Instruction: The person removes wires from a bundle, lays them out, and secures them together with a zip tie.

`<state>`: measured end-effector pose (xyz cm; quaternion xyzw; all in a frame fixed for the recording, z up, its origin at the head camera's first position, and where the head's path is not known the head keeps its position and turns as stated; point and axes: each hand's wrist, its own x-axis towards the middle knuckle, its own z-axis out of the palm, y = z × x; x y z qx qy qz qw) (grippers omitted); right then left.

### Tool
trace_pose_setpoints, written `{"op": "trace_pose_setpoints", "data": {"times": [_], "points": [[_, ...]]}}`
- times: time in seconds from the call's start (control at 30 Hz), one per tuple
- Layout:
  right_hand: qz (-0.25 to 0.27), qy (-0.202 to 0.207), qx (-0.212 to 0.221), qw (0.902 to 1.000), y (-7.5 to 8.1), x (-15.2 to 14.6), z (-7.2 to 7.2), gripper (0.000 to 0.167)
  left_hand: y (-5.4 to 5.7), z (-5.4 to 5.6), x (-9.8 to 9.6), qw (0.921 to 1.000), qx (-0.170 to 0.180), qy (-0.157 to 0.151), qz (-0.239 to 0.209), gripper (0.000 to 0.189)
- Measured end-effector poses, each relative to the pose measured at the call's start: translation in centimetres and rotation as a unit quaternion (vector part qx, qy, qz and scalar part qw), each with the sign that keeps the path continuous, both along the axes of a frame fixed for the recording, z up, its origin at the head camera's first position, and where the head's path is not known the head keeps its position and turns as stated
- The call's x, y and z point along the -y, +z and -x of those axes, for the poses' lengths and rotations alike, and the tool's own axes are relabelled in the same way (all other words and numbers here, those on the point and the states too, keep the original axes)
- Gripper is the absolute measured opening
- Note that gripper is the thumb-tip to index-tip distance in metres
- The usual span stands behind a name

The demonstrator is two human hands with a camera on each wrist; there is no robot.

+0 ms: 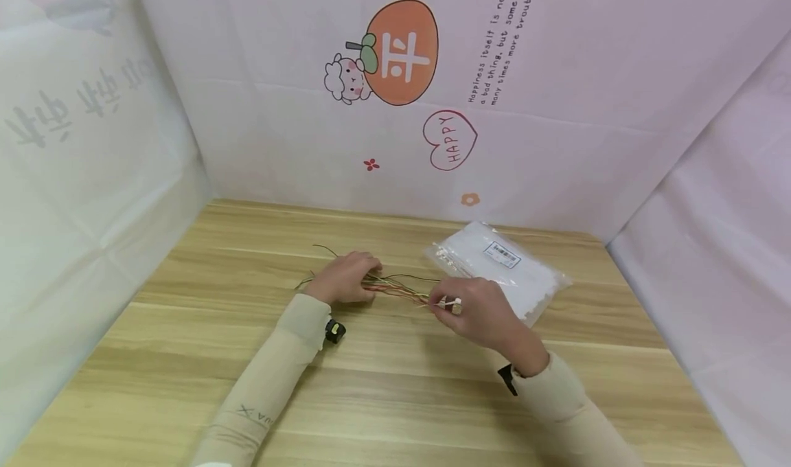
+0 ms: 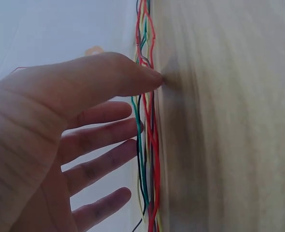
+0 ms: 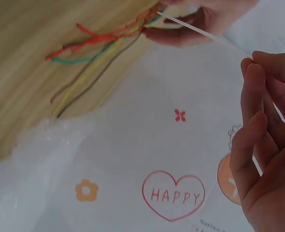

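Note:
A loose bundle of thin coloured wires point(image 1: 398, 288), red, green, yellow and black, stretches between the two hands on the table. My left hand point(image 1: 346, 277) straddles it, the thumb point(image 2: 128, 76) crossing over the wires and the other fingers point(image 2: 101, 137) spread and nearly straight along the far side. Between thumb and fingertips, my right hand point(image 1: 478, 309) pinches a thin white cable tie point(image 3: 200, 32). The strip points toward the left hand in the right wrist view. In the head view, the right fingertips overlap the bundle's right end.
Behind the right hand lies a clear plastic bag point(image 1: 488, 264) of white contents with a barcode label point(image 1: 502, 254). The wood-grain table point(image 1: 383, 398) is enclosed by printed white cloth point(image 1: 278, 130) at the back and both sides.

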<state>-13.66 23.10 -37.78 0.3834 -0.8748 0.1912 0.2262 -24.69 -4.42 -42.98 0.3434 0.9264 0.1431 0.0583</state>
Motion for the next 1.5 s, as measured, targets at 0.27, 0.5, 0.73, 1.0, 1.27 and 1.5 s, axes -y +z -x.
{"op": "trace_pose_setpoints", "data": {"times": [0.27, 0.5, 0.73, 1.0, 1.27, 1.5], "points": [[-0.042, -0.023, 0.007, 0.9988, -1.6, 0.9, 0.5, 0.016, 0.0, -0.1, -0.1, 1.0, -0.001, 0.0, 0.006, 0.049], [-0.083, -0.043, -0.001, 0.9956, -2.0, 1.4, 1.1, 0.014, 0.0, -0.2, -0.5, 1.0, -0.001, 0.002, 0.003, 0.045], [-0.087, -0.041, 0.011, 0.9953, -2.6, 1.8, 1.8, 0.015, -0.3, -0.2, -0.7, 1.0, -0.005, 0.007, -0.003, 0.039], [-0.093, -0.051, 0.028, 0.994, -3.1, 2.2, 2.4, 0.016, -0.1, -0.2, -0.9, 1.0, -0.006, 0.005, -0.001, 0.038], [-0.103, -0.052, 0.06, 0.9916, -4.0, 2.6, 3.2, 0.014, -0.3, -0.2, -0.8, 0.9999, -0.005, 0.009, 0.005, 0.036], [-0.129, -0.063, 0.074, 0.9869, -4.4, 3.4, 4.1, 0.011, -0.7, 0.0, -0.5, 0.9999, -0.002, 0.01, -0.004, 0.037]]}}
